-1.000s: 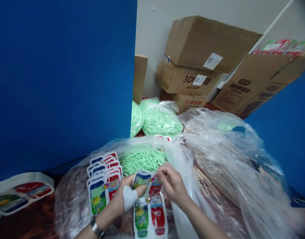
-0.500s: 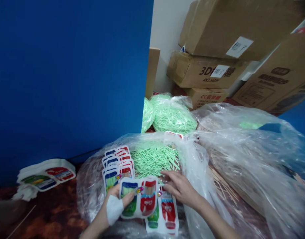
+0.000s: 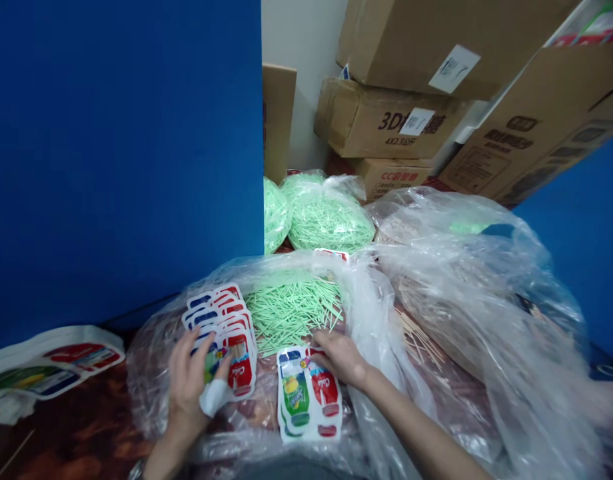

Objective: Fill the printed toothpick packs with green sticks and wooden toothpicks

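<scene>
My left hand (image 3: 186, 383), with a white wrap on its thumb, lies over a fanned row of printed packets (image 3: 240, 363). Its fingers are spread on the nearest one, which shows a green bottle and a red Cola bottle. My right hand (image 3: 340, 360) pinches the top right edge of a small stack of the same printed packets (image 3: 294, 400); its fingertips are partly hidden. Loose green sticks (image 3: 291, 313) form a pile just beyond both hands. Clear plastic sheeting (image 3: 266, 423) lies beneath the packets.
Filled bags of green sticks (image 3: 331, 223) stand behind. Tan sticks (image 3: 421, 340) lie under plastic (image 3: 486, 287) at right. Cardboard boxes (image 3: 386, 123) are stacked at the back. A blue panel (image 3: 121, 147) rises at left, near more flat packets (image 3: 61, 360). Something blurred shows at the right edge.
My left hand has moved left, from holding a packet in front of me to the fanned row. My right hand has come onto the small stack's top edge. The view has shifted right.
</scene>
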`<action>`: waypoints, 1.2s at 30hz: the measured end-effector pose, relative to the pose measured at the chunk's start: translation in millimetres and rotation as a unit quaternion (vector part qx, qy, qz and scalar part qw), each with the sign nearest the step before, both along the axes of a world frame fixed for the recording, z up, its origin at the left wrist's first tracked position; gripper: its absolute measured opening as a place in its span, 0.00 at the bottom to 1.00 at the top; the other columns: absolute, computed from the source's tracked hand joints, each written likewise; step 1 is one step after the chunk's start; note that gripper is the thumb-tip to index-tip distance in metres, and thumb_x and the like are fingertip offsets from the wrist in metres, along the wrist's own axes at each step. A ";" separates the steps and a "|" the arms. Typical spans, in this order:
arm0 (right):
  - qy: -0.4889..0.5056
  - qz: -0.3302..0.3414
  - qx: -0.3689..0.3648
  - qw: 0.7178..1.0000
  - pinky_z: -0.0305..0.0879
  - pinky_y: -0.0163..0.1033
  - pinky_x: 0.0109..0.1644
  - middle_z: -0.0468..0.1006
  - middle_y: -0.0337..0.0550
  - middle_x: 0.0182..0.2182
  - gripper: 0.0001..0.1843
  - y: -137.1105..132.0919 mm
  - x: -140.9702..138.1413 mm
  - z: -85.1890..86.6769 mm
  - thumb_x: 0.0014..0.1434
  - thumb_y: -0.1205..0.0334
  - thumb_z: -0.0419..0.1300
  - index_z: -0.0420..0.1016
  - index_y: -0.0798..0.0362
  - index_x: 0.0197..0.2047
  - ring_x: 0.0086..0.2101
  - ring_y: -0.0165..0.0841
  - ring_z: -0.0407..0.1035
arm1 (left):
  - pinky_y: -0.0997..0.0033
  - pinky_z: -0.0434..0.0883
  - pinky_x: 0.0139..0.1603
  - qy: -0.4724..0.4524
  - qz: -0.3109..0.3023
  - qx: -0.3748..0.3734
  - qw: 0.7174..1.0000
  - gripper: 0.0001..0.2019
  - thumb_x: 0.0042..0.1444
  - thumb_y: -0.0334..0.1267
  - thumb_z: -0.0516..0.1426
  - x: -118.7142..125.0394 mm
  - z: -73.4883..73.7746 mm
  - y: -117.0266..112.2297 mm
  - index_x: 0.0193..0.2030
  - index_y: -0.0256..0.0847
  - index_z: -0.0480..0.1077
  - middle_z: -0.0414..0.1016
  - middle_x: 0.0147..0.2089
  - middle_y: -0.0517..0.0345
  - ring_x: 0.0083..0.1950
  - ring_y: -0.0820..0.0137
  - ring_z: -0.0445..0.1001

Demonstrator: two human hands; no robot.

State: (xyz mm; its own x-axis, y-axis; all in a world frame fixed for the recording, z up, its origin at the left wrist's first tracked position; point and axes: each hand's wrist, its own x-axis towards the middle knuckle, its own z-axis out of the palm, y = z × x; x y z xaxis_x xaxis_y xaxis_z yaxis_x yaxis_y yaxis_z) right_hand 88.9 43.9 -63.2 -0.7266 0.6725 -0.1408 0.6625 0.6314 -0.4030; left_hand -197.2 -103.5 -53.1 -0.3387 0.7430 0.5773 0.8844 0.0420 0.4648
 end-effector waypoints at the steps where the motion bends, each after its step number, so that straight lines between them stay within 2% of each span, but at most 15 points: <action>1: 0.011 -0.008 0.001 1.000 0.65 0.36 0.39 0.78 0.42 0.36 0.06 -0.1 0.0 -0.9 0.60 0.59 0.56 0.69 0.49 0.42 0.36 0.36 0.73 | 0.50 0.65 0.60 -0.018 -0.063 0.002 0.998 0.19 0.54 0.36 0.60 10.7 2.7 1.1 0.54 0.41 0.68 0.69 0.58 0.44 0.58 0.52 0.69; 3: 0.023 -0.028 0.005 0.999 0.64 0.36 0.36 0.79 0.42 0.33 0.05 -0.1 0.2 -0.9 0.62 0.61 0.54 0.68 0.49 0.42 0.33 0.35 0.73 | 0.58 0.73 0.51 -0.076 -0.171 -0.035 0.982 0.15 0.56 0.33 0.59 33.9 4.7 2.8 0.52 0.43 0.70 0.76 0.49 0.48 0.49 0.58 0.76; 5: 0.021 -0.045 0.013 0.999 0.63 0.35 0.34 0.78 0.42 0.30 0.06 -0.1 1.0 3.9 0.63 0.61 0.52 0.68 0.49 0.40 0.31 0.35 0.72 | 0.61 0.76 0.47 -0.131 -0.230 -0.102 0.959 0.15 0.56 0.33 0.59 56.4 2.3 4.0 0.51 0.43 0.70 0.79 0.46 0.50 0.47 0.60 0.78; 7: 0.041 -0.054 0.019 0.998 0.63 0.35 0.34 0.77 0.42 0.30 0.07 -1.2 2.4 15.5 0.64 0.60 0.50 0.69 0.49 0.39 0.32 0.35 0.71 | 0.55 0.75 0.50 -0.177 -0.234 -0.146 0.945 0.19 0.54 0.35 0.61 74.8 -3.3 6.0 0.54 0.43 0.69 0.78 0.51 0.47 0.51 0.57 0.76; 10: 0.128 -0.059 0.006 0.990 0.63 0.36 0.36 0.74 0.42 0.30 0.12 -6.3 4.7 42.9 0.66 0.58 0.48 0.70 0.51 0.37 0.32 0.34 0.69 | 0.44 0.66 0.60 -0.239 -0.218 -0.183 0.928 0.32 0.51 0.36 0.63 91.7 -13.6 12.9 0.63 0.42 0.61 0.66 0.64 0.40 0.63 0.50 0.65; 13: 0.219 -0.071 -0.052 0.972 0.60 0.35 0.34 0.70 0.39 0.26 0.15 -14.4 5.7 67.0 0.65 0.55 0.49 0.69 0.52 0.31 0.29 0.31 0.65 | 0.43 0.60 0.63 -0.327 -0.226 -0.199 0.896 0.42 0.48 0.37 0.65 99.5 -19.8 24.9 0.69 0.42 0.52 0.60 0.67 0.39 0.67 0.48 0.59; 15: 0.268 -0.078 -0.129 0.952 0.58 0.33 0.32 0.68 0.37 0.25 0.17 -19.1 4.9 73.6 0.65 0.53 0.50 0.67 0.53 0.29 0.28 0.29 0.63 | 0.46 0.62 0.62 -0.407 -0.250 -0.210 0.853 0.46 0.47 0.38 0.66 103.3 -18.5 34.1 0.70 0.41 0.48 0.62 0.66 0.38 0.65 0.50 0.62; 17: 0.317 -0.089 -0.220 0.918 0.57 0.32 0.30 0.67 0.35 0.25 0.17 -22.0 2.5 72.7 0.65 0.51 0.50 0.66 0.53 0.29 0.27 0.28 0.62 | 0.52 0.68 0.58 -0.497 -0.280 -0.218 0.792 0.46 0.47 0.39 0.67 107.4 -11.8 42.4 0.69 0.39 0.48 0.68 0.62 0.39 0.60 0.52 0.69; 20: 0.377 -0.125 -0.300 0.867 0.56 0.31 0.28 0.64 0.34 0.24 0.19 -23.1 -3.2 67.1 0.63 0.46 0.50 0.65 0.53 0.30 0.25 0.27 0.58 | 0.63 0.74 0.45 -0.612 -0.308 -0.269 0.677 0.34 0.47 0.43 0.67 112.6 3.8 50.5 0.60 0.35 0.63 0.80 0.45 0.46 0.43 0.60 0.78; 22: 0.402 -0.146 -0.293 0.855 0.56 0.32 0.27 0.63 0.34 0.23 0.20 -22.4 -6.5 66.2 0.62 0.45 0.51 0.65 0.52 0.30 0.24 0.27 0.58 | 0.69 0.73 0.35 -0.651 -0.290 -0.327 0.620 0.23 0.47 0.48 0.66 113.7 11.7 53.6 0.45 0.33 0.73 0.80 0.32 0.54 0.31 0.65 0.77; 24: 0.410 -0.161 -0.256 0.860 0.58 0.35 0.28 0.64 0.35 0.22 0.19 -21.7 -7.8 68.9 0.62 0.45 0.52 0.67 0.50 0.29 0.24 0.29 0.59 | 0.72 0.71 0.30 -0.638 -0.265 -0.361 0.626 0.20 0.45 0.52 0.65 112.7 13.7 57.4 0.34 0.34 0.74 0.76 0.24 0.58 0.25 0.69 0.73; 28: 0.372 -0.189 -0.169 0.893 0.62 0.40 0.30 0.69 0.38 0.21 0.15 -26.2 -3.8 80.4 0.60 0.49 0.55 0.71 0.45 0.25 0.24 0.34 0.64 | 0.75 0.64 0.24 -0.524 -0.253 -0.359 0.729 0.19 0.41 0.51 0.66 111.9 5.0 68.5 0.19 0.35 0.70 0.69 0.17 0.62 0.21 0.72 0.64; 30: 0.351 -0.178 -0.133 0.910 0.66 0.42 0.33 0.73 0.39 0.23 0.13 -30.9 2.3 86.8 0.61 0.51 0.54 0.75 0.41 0.28 0.26 0.36 0.69 | 0.74 0.65 0.24 -0.492 -0.251 -0.346 0.758 0.18 0.39 0.49 0.66 114.5 0.4 72.1 0.17 0.37 0.70 0.69 0.17 0.62 0.22 0.71 0.63; 33: 0.353 -0.131 -0.166 0.912 0.70 0.42 0.40 0.80 0.37 0.35 0.11 -29.4 23.4 91.9 0.64 0.53 0.51 0.76 0.36 0.42 0.35 0.37 0.74 | 0.73 0.68 0.26 -0.480 -0.241 -0.328 0.777 0.15 0.39 0.48 0.66 119.6 -5.1 71.7 0.19 0.38 0.71 0.72 0.20 0.60 0.23 0.69 0.66; 36: 0.358 -0.182 -0.151 0.903 0.71 0.39 0.43 0.80 0.39 0.42 0.16 -4.7 65.6 83.3 0.66 0.53 0.47 0.70 0.41 0.52 0.41 0.34 0.75 | 0.72 0.69 0.25 -0.501 -0.196 -0.320 0.780 0.17 0.37 0.51 0.66 122.2 -10.8 67.6 0.24 0.38 0.74 0.75 0.21 0.58 0.23 0.66 0.70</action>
